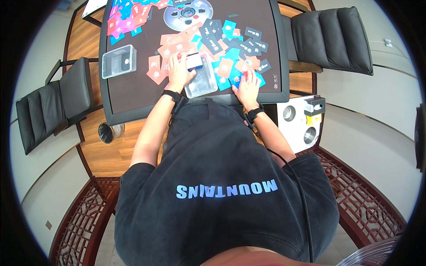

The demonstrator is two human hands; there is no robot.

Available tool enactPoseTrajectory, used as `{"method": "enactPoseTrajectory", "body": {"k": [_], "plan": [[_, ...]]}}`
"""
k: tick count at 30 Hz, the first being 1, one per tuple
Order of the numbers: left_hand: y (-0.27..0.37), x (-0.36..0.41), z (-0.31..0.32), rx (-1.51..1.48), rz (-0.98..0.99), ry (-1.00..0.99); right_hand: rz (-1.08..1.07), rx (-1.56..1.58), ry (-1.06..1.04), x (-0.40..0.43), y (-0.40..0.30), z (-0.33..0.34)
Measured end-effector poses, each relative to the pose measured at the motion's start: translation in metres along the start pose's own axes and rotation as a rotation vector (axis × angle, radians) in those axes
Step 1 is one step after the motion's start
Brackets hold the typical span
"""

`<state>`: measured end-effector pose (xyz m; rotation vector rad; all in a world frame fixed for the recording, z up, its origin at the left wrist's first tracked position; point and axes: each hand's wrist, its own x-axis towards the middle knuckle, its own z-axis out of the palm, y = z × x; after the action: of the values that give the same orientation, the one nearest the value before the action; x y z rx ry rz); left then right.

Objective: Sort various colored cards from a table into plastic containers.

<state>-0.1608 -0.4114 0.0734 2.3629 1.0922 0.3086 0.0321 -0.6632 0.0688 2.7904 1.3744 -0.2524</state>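
Note:
My left hand [179, 70] is at the left rim of a clear plastic box [202, 84], its fingers and thumb around a stack of cards [194, 62] with a white top and dark sides. The stack lies over the far left part of the box. To the right, my right hand [247, 87] rests with bent fingers on blue cards [222, 81] near the table's front edge; an orange card [242, 66] lies at its fingertips, and whether it is gripped cannot be told. Beyond both hands spread loose orange cards [176, 42] and black cards [213, 45], partly overlapping.
A second clear box [108, 68] with a black card in it stands at the table's left. A round metallic disc [171, 16] lies at the far middle, beside a heap of mixed cards [134, 15]. Chairs flank the table [139, 115]; a white side unit [296, 131] is at right.

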Motion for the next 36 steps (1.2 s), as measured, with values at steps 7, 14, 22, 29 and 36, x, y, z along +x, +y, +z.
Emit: {"method": "enactPoseTrajectory", "body": {"k": [7,14,22,29,36], "plan": [[0.007,-0.009,-0.023,0.162,0.128,-0.006,0.061,0.073,0.087,0.002,0.011,-0.012],[0.016,-0.040,-0.042,0.080,0.216,-0.018,-0.101,0.290,0.266,0.008,0.012,-0.043],[0.031,-0.046,-0.040,-0.090,0.322,-0.115,-0.561,0.557,0.205,0.015,-0.054,-0.069],[0.012,-0.055,-0.033,-0.226,0.431,-0.027,-0.655,0.698,0.080,0.021,-0.065,-0.067],[0.022,-0.055,-0.040,-0.225,0.461,0.028,-0.644,0.653,0.114,0.026,-0.065,-0.063]]}}
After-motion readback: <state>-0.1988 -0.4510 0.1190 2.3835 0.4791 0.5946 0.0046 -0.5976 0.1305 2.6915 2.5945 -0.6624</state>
